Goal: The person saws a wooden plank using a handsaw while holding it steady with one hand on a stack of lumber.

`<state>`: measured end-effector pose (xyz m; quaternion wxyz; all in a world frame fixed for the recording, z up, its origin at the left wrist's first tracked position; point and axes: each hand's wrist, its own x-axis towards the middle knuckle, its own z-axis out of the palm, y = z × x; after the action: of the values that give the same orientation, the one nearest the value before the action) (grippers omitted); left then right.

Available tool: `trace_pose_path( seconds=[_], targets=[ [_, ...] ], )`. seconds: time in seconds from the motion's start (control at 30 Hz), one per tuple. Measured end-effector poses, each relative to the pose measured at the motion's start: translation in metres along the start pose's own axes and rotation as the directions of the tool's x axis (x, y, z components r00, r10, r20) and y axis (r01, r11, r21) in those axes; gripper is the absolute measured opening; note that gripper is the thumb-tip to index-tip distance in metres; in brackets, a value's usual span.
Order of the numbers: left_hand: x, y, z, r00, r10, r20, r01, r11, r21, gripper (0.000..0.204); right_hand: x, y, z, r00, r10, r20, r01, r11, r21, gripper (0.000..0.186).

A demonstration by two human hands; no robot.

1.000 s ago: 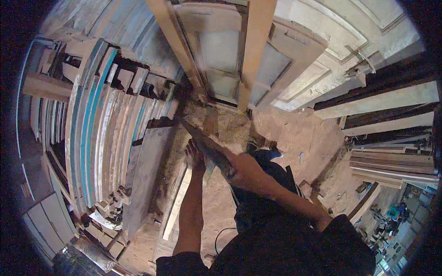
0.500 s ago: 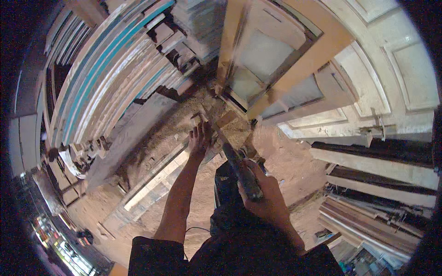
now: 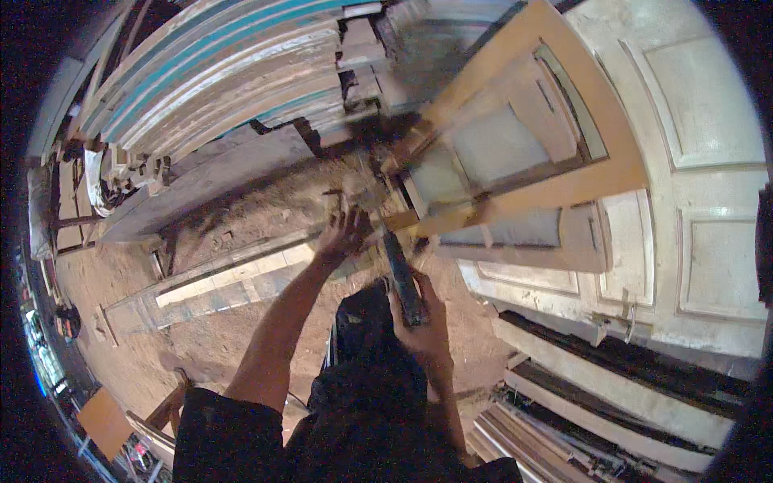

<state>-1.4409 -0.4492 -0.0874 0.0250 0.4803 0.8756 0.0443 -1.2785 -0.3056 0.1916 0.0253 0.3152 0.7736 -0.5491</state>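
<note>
My right hand [image 3: 420, 304] is closed on the dark handle of a long tool [image 3: 396, 259] whose narrow front part points up past my left hand and is blurred, so its exact kind is unclear. My left hand [image 3: 341, 235], fingers apart, rests at the right end of a long, narrow board [image 3: 225, 282] lying low on a slant, with a pale strip along it. A small brown piece [image 3: 332, 193] lies just beyond my left fingertips. Whether the tool's tip touches the wood is not visible.
Stacked boards with turquoise edges [image 3: 217, 60] stand ahead and left, above a grey panel [image 3: 201, 165]. Unfinished frame doors [image 3: 580, 193] and white panelled doors [image 3: 700, 105] lean at the right. More timber [image 3: 612, 386] lies lower right. The floor [image 3: 105, 282] is dusty; a cord runs beside my legs.
The view has swung, so the stack sits higher and the board lies flatter across it. The tool in my right hand points more steeply upward; my left hand stays beside its front part.
</note>
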Motion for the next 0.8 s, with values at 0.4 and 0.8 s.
trace_pose_path(
  seconds=[0.4,0.8],
  targets=[
    [-0.002,0.004,0.009,0.996,-0.055,-0.069,0.053,0.998,-0.034,0.073,0.006,-0.013,0.002,0.998,0.060,0.026,-0.056,0.990,-0.129,0.046],
    [-0.003,0.000,0.012,0.976,-0.125,0.180,0.137,0.989,-0.056,0.074,0.002,0.019,0.000,0.995,0.066,0.070,-0.067,0.998,0.005,0.041]
  ],
)
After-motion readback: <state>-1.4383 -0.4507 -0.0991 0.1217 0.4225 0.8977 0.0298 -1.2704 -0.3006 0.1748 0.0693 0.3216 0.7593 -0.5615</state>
